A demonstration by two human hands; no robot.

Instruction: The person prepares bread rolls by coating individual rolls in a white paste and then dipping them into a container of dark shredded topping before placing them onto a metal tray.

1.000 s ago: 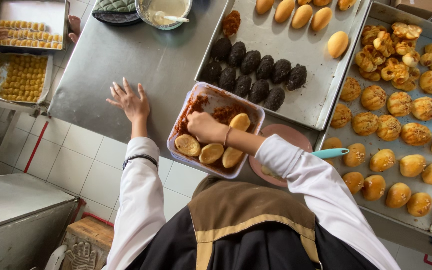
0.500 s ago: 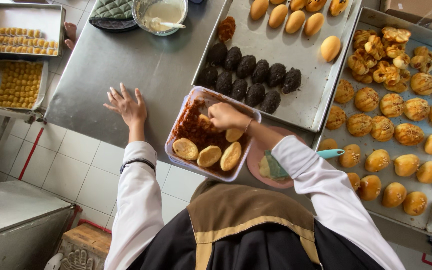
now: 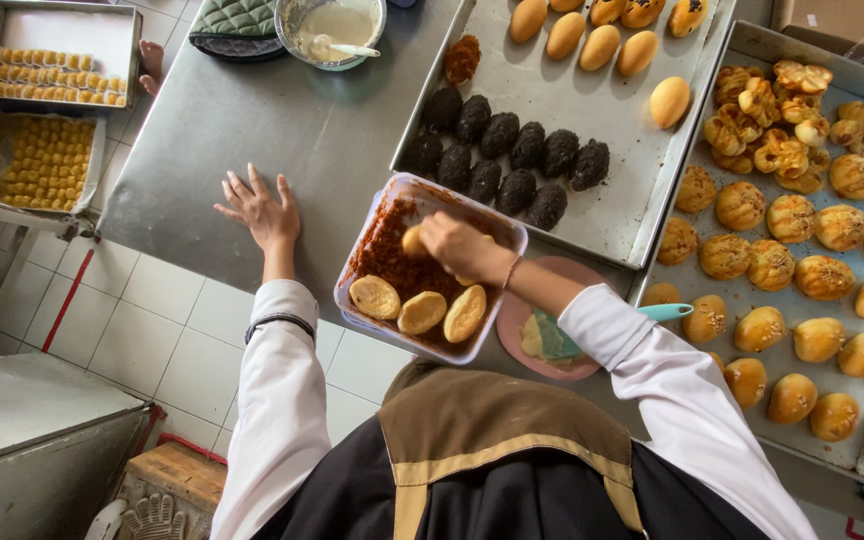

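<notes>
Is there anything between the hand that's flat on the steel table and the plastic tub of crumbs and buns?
Nothing visible does. The left hand rests flat on the steel table, and only bare tabletop lies between it and the plastic tub. The right hand is already inside the tub, pressing a bun into the reddish crumbs.

1. Ten dark coated rolls (image 3: 512,160) on the middle tray (image 3: 572,215).
2. Three cut bun halves (image 3: 420,308) in the plastic tub (image 3: 352,305).
3. One bowl (image 3: 337,30) of batter.
4. One pink plate (image 3: 514,335).
</notes>
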